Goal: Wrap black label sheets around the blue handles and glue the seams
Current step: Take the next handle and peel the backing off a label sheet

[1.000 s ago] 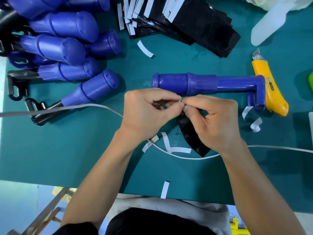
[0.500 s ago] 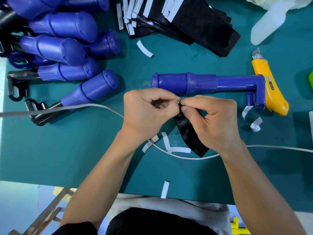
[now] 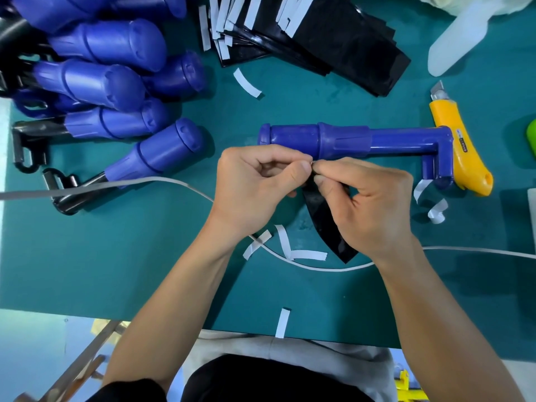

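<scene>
Two hands: left hand [image 3: 255, 184] and right hand [image 3: 368, 204] both pinch the upper corner of one black label sheet [image 3: 324, 224], just nearer than the blue handle [image 3: 342, 139]. Open table [image 3: 116, 256] stretches left to its near edge; yellow knife [image 3: 458, 149] beside the handle's bent end.

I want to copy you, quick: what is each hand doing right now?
Left hand: pinches the black label sheet at its top corner.
Right hand: pinches the same corner.

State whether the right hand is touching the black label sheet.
Touching. The head view shows the right hand pinching the top end of the black label sheet, with the rest trailing below its fingers.
</scene>
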Demonstrator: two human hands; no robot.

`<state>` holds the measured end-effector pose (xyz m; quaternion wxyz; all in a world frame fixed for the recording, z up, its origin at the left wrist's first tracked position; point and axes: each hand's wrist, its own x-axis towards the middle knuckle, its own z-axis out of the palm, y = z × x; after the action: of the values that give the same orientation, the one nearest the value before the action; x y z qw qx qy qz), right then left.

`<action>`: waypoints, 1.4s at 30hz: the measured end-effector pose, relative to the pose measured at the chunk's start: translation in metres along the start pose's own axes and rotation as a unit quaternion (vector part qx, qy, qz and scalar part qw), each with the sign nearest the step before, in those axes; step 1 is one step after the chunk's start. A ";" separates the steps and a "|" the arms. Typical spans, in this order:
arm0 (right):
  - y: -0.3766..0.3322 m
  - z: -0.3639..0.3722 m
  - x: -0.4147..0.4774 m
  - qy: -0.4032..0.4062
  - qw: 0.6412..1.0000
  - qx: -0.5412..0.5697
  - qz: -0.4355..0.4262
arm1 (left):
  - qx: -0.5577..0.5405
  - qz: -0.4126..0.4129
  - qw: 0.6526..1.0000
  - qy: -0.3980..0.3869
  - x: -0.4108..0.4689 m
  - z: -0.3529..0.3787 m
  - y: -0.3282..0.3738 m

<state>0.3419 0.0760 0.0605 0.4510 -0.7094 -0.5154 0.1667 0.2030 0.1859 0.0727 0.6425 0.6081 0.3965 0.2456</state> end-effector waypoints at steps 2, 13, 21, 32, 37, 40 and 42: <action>0.000 0.001 -0.001 0.014 1.000 -0.004 0.003 | -0.006 -0.007 1.000 0.007 0.000 0.002 -0.001; -0.002 0.008 -0.002 0.068 0.996 -0.063 -0.016 | -0.035 0.001 0.997 0.067 -0.005 0.010 -0.003; -0.001 0.008 -0.002 0.103 0.993 -0.043 -0.041 | -0.095 -0.003 0.995 0.032 -0.003 0.008 -0.002; -0.009 0.012 -0.004 0.101 0.994 -0.011 0.030 | 0.021 0.058 0.992 0.108 -0.009 0.014 -0.006; -0.009 0.009 -0.002 0.046 0.998 0.024 0.031 | 0.208 0.211 0.949 0.110 -0.011 0.007 -0.011; -0.004 0.007 -0.001 0.030 0.997 0.051 0.048 | 0.278 0.291 0.912 0.074 -0.009 0.002 -0.013; 0.000 0.006 -0.001 0.017 0.996 0.069 0.062 | 0.307 0.310 0.897 0.077 -0.009 0.001 -0.014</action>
<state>0.3371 0.0782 0.0573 0.4961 -0.7100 -0.4501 0.2175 0.1965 0.1760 0.0612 0.2828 0.8462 0.2922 0.3444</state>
